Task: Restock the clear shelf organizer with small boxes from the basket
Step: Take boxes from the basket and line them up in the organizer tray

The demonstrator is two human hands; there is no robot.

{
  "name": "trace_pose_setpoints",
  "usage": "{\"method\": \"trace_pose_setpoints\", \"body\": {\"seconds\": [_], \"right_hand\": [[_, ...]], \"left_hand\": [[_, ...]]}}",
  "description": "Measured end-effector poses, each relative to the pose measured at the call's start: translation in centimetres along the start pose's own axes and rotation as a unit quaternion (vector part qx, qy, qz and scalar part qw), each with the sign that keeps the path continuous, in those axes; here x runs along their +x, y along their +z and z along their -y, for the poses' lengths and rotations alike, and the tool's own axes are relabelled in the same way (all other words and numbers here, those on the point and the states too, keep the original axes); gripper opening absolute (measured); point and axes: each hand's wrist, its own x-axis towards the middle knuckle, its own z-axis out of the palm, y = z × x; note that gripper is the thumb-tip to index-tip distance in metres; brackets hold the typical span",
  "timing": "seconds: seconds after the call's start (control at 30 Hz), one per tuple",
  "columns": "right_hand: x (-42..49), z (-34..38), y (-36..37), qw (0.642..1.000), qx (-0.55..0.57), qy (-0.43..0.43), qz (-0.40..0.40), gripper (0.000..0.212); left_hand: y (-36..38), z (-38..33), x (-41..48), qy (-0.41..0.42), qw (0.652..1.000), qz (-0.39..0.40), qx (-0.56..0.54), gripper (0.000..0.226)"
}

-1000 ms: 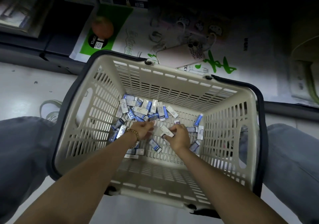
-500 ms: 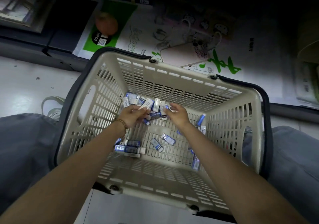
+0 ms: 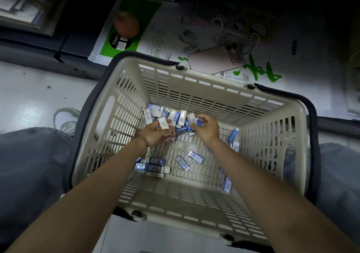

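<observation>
As the left hand (image 3: 155,136) held small boxes (image 3: 163,125) and the right hand (image 3: 207,130) pinched one at the basket's (image 3: 194,210) twelve o'clock, overfilling that grip could have spilled them.

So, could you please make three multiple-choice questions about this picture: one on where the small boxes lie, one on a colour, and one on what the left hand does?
1. Where does the biggest heap of small boxes lie?
A. at the far end of the floor of the basket
B. outside the basket, on the tiles
C. on the person's lap

2. What colour is the slotted body of the basket?
A. red
B. beige
C. green

3. What does the left hand do?
A. grips the dark handle of the basket
B. rests flat on the rim
C. holds a white box in curled fingers

Answers:
1 A, as the heap sits against the far wall.
2 B, as the walls and floor are all beige.
3 C, as the fingers curl round the box just over the heap.
</observation>
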Motion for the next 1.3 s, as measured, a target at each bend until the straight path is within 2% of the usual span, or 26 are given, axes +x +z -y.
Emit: {"method": "trace_pose_setpoints", "body": {"seconds": [0.13,0.2,0.3,0.4,0.5,0.57,0.67,0.73,0.87,0.93,1.03,1.1,1.17,1.23,1.3], "right_hand": [[-1.1,0.3,-1.4,0.995,0.085,-0.025,0.04,0.009],[-1.5,0.8,-1.9,0.992,0.085,-0.057,0.079,0.001],[-2.0,1.4,-2.1,0.988,0.049,-0.085,0.116,0.012],[-2.0,1.4,-1.9,0.992,0.048,-0.038,0.112,0.026],[-1.8,1.1,-0.4,0.99,0.013,0.012,0.141,0.041],[-1.8,1.0,1.0,0.992,-0.012,0.028,0.126,0.042],[-1.8,0.9,2.6,0.996,-0.014,0.042,0.076,0.028],[-1.7,0.9,2.7,0.996,-0.009,0.047,0.072,0.021],[-1.7,1.9,0.9,0.997,0.061,0.02,0.037,0.016],[-2.0,2.8,-0.7,0.989,0.117,-0.018,0.086,0.018],[-2.8,3.9,-2.4,0.962,0.108,-0.054,0.246,0.027],[-3.4,4.4,-2.3,0.949,0.071,-0.07,0.3,0.031],[-3.6,4.8,-1.6,0.949,0.066,-0.079,0.297,0.032],[-3.4,5.0,-0.7,0.954,0.116,-0.062,0.268,0.03],[-2.8,4.9,0.3,0.965,0.15,-0.029,0.212,0.027]], "left_hand": [[0.5,-0.3,-0.2,-0.013,1.0,-0.008,-0.007,0.011],[0.8,-0.4,-0.3,-0.029,0.999,-0.02,-0.02,0.01],[1.3,-0.6,-0.6,-0.034,0.998,-0.042,-0.021,0.017],[1.1,-0.6,-0.8,-0.032,0.997,-0.059,-0.024,0.029],[0.2,-0.2,-0.7,-0.03,0.998,-0.062,-0.005,0.031],[-0.2,-0.2,-0.5,-0.026,0.998,-0.065,0.002,0.031],[-0.5,-0.5,-0.1,-0.026,0.997,-0.079,-0.008,0.03],[-0.6,-0.8,-0.1,-0.032,0.996,-0.083,-0.011,0.03],[-0.8,-1.4,-0.1,-0.026,0.997,-0.072,-0.029,0.035],[-0.7,-1.5,-0.3,-0.026,0.997,-0.063,-0.039,0.039],[0.0,-1.6,-0.6,-0.043,0.997,-0.037,-0.042,0.049],[0.7,-1.5,-1.0,-0.071,0.997,0.006,0.006,0.054],[0.9,-1.2,-1.4,-0.067,0.99,0.038,0.114,0.06],[0.6,-1.0,-1.5,-0.019,0.98,0.007,0.197,0.058],[-0.1,-1.3,-1.4,0.015,0.978,-0.052,0.202,0.054]]}}
